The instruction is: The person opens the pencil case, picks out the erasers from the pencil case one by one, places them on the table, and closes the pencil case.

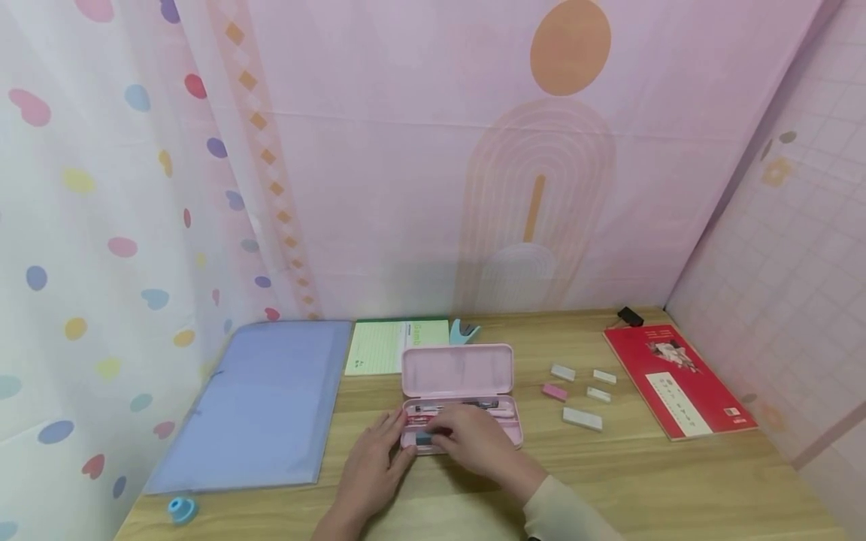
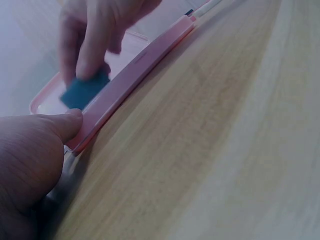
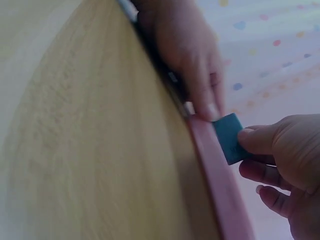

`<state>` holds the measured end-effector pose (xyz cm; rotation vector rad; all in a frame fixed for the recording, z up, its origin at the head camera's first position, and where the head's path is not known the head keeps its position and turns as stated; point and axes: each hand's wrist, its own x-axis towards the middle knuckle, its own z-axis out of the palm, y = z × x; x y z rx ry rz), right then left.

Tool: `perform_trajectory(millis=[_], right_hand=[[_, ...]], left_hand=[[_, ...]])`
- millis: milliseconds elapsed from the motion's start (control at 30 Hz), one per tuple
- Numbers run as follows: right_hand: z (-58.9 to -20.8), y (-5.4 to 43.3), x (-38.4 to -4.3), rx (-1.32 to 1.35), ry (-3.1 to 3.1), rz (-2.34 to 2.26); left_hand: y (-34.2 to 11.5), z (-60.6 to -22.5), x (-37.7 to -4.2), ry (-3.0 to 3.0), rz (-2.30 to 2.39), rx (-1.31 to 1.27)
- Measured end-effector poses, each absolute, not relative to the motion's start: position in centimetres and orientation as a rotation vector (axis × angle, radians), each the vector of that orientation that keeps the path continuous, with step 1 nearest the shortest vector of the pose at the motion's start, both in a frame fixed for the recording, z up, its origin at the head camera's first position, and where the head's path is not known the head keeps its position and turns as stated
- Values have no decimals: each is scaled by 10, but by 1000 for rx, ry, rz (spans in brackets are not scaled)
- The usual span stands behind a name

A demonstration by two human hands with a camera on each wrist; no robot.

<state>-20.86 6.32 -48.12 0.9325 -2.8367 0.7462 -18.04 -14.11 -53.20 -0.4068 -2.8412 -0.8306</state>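
Observation:
A pink pencil case lies open on the table, its lid tipped back and pens in the far part of its tray. My right hand is over the tray, pinching a teal eraser between thumb and fingers. In the left wrist view the eraser is tilted just inside the front wall. My left hand rests against the case's left end, its fingers along the side and its thumb on the front rim near the corner.
Several white erasers and a pink eraser lie to the right, before a red book. A blue folder is at left, a small blue round piece near it. Behind the case are a green notepad and a light-blue clip-like object.

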Motion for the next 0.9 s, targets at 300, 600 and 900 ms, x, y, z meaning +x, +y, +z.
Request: perform_trajectory(millis=[300,600,900], right_hand=[[-466,147,-190,776,-2811,956],[-476,247,-175,513,-2983,967],[-482,272,-174,461,-3050,1049]], left_hand=[[-140,-533,-180,-2858,-837,-379],[-141,-530,-183,-2869,-840,-375],[-140,-532,-182,-2878,-848,-373]])
